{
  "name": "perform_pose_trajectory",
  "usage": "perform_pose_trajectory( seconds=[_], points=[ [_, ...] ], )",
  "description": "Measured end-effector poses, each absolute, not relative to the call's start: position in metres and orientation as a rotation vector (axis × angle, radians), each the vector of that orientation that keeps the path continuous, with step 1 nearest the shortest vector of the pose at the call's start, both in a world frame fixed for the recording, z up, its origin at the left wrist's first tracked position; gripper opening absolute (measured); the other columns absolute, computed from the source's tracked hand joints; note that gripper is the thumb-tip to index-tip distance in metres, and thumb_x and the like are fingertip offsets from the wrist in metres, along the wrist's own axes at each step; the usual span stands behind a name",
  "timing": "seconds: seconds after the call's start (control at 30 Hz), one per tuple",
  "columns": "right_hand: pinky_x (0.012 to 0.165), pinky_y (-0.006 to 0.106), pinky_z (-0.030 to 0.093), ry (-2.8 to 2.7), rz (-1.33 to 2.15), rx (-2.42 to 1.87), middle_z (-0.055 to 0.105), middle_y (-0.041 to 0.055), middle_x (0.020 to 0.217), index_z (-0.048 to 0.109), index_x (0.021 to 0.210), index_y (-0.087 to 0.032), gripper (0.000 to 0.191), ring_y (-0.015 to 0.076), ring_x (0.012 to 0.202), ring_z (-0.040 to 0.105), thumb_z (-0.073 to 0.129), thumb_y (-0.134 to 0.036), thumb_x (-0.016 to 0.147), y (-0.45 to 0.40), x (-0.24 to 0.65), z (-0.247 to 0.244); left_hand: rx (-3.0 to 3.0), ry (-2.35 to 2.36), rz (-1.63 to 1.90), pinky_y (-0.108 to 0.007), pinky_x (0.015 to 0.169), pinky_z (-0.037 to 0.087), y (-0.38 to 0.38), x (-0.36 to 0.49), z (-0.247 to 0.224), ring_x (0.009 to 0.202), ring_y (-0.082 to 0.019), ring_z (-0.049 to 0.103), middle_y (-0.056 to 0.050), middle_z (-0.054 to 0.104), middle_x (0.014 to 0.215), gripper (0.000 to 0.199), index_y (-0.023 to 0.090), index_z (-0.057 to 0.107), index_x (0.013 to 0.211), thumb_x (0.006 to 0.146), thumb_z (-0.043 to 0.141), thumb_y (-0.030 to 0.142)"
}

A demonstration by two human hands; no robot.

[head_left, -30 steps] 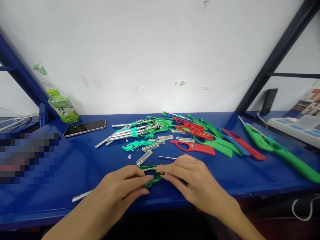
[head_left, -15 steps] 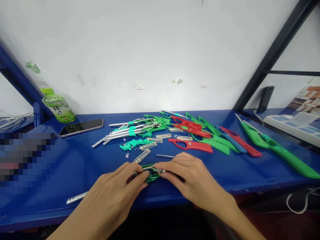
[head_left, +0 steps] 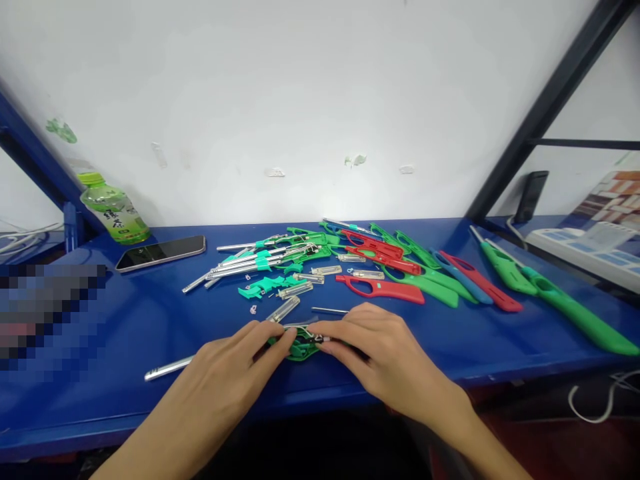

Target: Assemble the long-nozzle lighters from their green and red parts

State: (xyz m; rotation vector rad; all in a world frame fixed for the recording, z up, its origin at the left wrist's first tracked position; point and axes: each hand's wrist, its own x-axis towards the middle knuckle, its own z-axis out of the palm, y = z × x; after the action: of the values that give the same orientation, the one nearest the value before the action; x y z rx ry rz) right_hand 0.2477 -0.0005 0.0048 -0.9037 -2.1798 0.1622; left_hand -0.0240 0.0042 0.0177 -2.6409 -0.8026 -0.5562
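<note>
Near the front edge of the table, my left hand [head_left: 227,370] grips an opened green utility lighter [head_left: 302,351] whose inner wires and parts are exposed. Its silver metal tube [head_left: 167,369] sticks out to the left from beneath that hand. My right hand [head_left: 387,347] pinches a small black-and-white part [head_left: 319,339] with wires at the lighter's right side; my fingers partly cover it. Just beyond my hands lie a clear fuel tank [head_left: 283,309] and a thin metal rod [head_left: 330,311].
Metal tubes with green pieces [head_left: 250,262], teal plastic parts [head_left: 265,287] and red handle shells [head_left: 385,289] are spread behind my hands. Assembled green lighters [head_left: 575,313] lie at right. A phone [head_left: 163,253] and a green-capped bottle [head_left: 115,212] sit at left, before the wall.
The lighter has turned slightly in my left hand, its metal tube swinging away from the table's front edge. More of the green shell's inside shows. My right hand has hardly moved.
</note>
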Motion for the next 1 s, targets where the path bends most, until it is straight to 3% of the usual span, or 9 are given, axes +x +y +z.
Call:
perform_pose_trajectory(
  seconds=[0.2,0.33,0.73,1.0],
  points=[
    [0.091,0.035,0.054,-2.175,0.174,-0.913,0.086,-0.0005,0.101,0.076,0.129,-0.025,0.021,0.0162,0.081,0.077,0.063,-0.025,0.112,0.001,0.247,0.004,-2.627,-0.805,-0.503,-0.030,0.072,0.063,0.008,-0.031,0.014,0.103,-0.024,0.078,-0.010,0.076,0.126,0.071,0.019,0.053,0.148,0.085,0.036,-0.010],
    [0.092,0.035,0.053,-2.175,0.182,-0.920,0.086,-0.0010,0.102,0.075,0.130,-0.026,0.022,0.0166,0.081,0.077,0.065,-0.024,0.111,0.001,0.247,0.004,-2.614,-0.877,-0.479,-0.032,0.072,0.064,0.008,-0.032,0.009,0.101,-0.024,0.079,-0.010,0.076,0.127,0.070,0.022,0.053,0.149,0.089,0.036,-0.009],
    [0.090,0.036,0.054,-2.180,0.152,-0.917,0.086,0.0010,0.105,0.075,0.131,-0.024,0.022,0.0177,0.083,0.077,0.063,-0.025,0.112,-0.001,0.248,0.004,-2.635,-0.945,-0.649,-0.029,0.057,0.054,0.007,-0.024,0.014,0.083,-0.021,0.077,-0.007,0.076,0.107,0.034,0.021,0.068,0.127,0.112,0.039,0.014],
    [0.087,0.035,0.053,-2.178,0.137,-0.915,0.086,0.0005,0.103,0.075,0.130,-0.022,0.022,0.0184,0.082,0.074,0.066,-0.023,0.110,-0.001,0.248,0.005,-2.628,-0.979,-0.589,-0.031,0.052,0.047,0.002,-0.024,0.021,0.074,-0.019,0.075,-0.005,0.074,0.104,0.044,0.021,0.070,0.125,0.102,0.037,0.002]
  ],
)
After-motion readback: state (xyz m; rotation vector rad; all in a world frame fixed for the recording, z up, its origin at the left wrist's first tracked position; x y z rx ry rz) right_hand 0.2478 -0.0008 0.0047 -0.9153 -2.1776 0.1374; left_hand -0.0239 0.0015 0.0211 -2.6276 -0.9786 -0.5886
